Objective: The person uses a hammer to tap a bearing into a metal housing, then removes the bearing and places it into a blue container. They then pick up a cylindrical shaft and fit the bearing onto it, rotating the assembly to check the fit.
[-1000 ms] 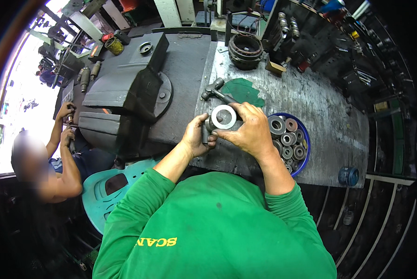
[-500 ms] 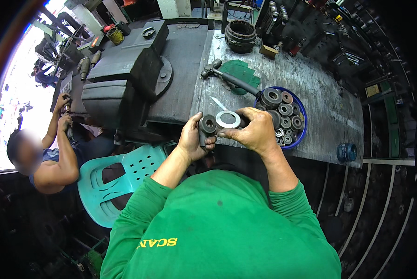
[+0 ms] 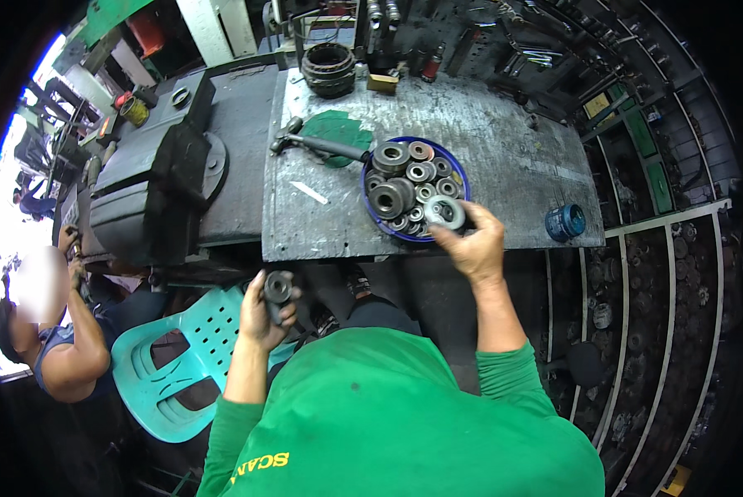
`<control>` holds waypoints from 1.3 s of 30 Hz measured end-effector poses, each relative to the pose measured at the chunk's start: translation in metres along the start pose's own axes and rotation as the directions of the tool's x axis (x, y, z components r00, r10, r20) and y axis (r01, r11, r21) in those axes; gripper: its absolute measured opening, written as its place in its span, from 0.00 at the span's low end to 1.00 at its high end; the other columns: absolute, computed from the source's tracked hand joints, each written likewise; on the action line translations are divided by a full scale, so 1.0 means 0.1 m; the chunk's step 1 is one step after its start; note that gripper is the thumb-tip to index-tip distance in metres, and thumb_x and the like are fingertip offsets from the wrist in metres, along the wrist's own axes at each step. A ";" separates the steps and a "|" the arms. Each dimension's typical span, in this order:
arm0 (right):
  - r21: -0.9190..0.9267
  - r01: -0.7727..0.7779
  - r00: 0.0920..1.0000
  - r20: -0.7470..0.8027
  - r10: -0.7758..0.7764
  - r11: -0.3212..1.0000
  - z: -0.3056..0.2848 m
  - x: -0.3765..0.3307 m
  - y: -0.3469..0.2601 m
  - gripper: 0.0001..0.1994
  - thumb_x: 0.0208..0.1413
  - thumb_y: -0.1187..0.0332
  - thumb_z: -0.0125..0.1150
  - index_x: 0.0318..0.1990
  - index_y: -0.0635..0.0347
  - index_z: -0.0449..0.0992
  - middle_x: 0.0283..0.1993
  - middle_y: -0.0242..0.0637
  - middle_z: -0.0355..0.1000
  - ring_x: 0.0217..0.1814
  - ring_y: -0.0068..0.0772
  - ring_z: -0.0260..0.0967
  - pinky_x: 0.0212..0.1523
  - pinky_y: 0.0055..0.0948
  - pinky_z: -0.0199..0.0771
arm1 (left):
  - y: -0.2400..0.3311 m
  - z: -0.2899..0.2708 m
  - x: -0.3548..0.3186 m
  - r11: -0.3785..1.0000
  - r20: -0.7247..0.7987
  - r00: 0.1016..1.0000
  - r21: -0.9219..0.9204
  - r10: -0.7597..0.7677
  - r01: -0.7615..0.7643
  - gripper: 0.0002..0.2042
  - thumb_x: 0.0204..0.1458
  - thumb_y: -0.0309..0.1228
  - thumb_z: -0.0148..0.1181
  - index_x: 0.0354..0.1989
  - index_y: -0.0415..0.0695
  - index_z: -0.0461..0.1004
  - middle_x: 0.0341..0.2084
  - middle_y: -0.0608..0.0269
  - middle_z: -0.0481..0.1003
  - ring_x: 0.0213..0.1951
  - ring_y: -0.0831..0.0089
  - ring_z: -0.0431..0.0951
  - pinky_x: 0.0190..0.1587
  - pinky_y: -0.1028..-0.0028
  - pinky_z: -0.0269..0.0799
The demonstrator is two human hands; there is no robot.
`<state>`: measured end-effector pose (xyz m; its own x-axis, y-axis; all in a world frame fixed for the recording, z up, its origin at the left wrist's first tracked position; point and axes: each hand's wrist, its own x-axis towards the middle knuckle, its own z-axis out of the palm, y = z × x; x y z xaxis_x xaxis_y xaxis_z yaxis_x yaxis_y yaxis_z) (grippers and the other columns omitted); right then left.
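Note:
My left hand [image 3: 260, 323] is closed around a dark metal part with a round eye, like a rod end [image 3: 278, 288], below the bench's front edge. With thumb and fingers my right hand [image 3: 479, 248] grips a pale grey metal ring [image 3: 444, 214], apparently a bearing. That ring is at the near right side of a blue-rimmed round basin [image 3: 464, 178], over bearings piled inside it. Whether it touches them I cannot tell. Several bearings [image 3: 386, 199] of different sizes fill the basin. A hammer [image 3: 326, 147] lies to its left, the handle end against the rim.
A big dark vise [image 3: 152, 166] stands on the bench [image 3: 512, 157] at left. On the bench are a green cloth [image 3: 337, 137], a white strip [image 3: 309, 192], a dark ribbed ring [image 3: 328, 68] and a blue jar [image 3: 565, 222]. A turquoise chair [image 3: 173, 364] and another person [image 3: 73, 348] are left.
My right hand has carried the pale ring away from the rod end, rightward to the basin. My left hand has drawn back with the rod end. The view has swung right.

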<state>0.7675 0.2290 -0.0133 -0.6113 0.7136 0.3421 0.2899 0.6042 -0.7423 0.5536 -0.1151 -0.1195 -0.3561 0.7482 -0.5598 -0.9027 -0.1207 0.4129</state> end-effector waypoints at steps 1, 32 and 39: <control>-0.032 -0.102 0.993 -0.065 0.100 0.994 -0.13 0.07 0.19 0.32 0.41 0.52 0.89 0.48 0.68 0.86 0.45 0.47 0.85 0.47 0.41 0.85 0.50 0.38 0.84 | -0.02 -0.08 -0.06 1.000 -0.017 1.000 -0.016 0.008 -0.008 0.27 0.72 0.59 0.47 0.55 0.47 0.79 0.36 0.56 0.84 0.20 0.73 0.69 0.23 0.72 0.63; -0.310 0.244 0.853 0.520 -0.051 0.919 1.79 3.08 1.93 0.57 0.35 0.47 0.89 0.75 0.61 0.67 0.62 0.53 0.73 0.67 0.53 0.72 0.71 0.45 0.71 | 0.32 0.41 1.25 0.795 -0.284 0.806 0.505 0.520 -0.335 0.21 0.63 0.48 0.64 0.52 0.43 0.75 0.30 0.58 0.81 0.20 0.75 0.72 0.23 0.72 0.69; -0.118 0.143 0.869 0.491 -0.068 0.983 1.76 3.01 2.02 0.50 0.38 0.56 0.84 0.71 0.62 0.69 0.58 0.49 0.73 0.63 0.50 0.72 0.69 0.43 0.72 | 0.26 0.36 1.92 0.012 0.137 0.496 0.958 0.858 -0.286 0.26 0.52 0.46 0.74 0.52 0.39 0.77 0.32 0.55 0.81 0.34 0.60 0.83 0.42 0.65 0.79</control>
<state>0.5122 0.5035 -0.1619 -0.9121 0.4047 0.0649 0.2838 0.7378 -0.6125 0.4703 0.0488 -0.1896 -0.9176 0.3568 0.1751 0.3220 0.4092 0.8537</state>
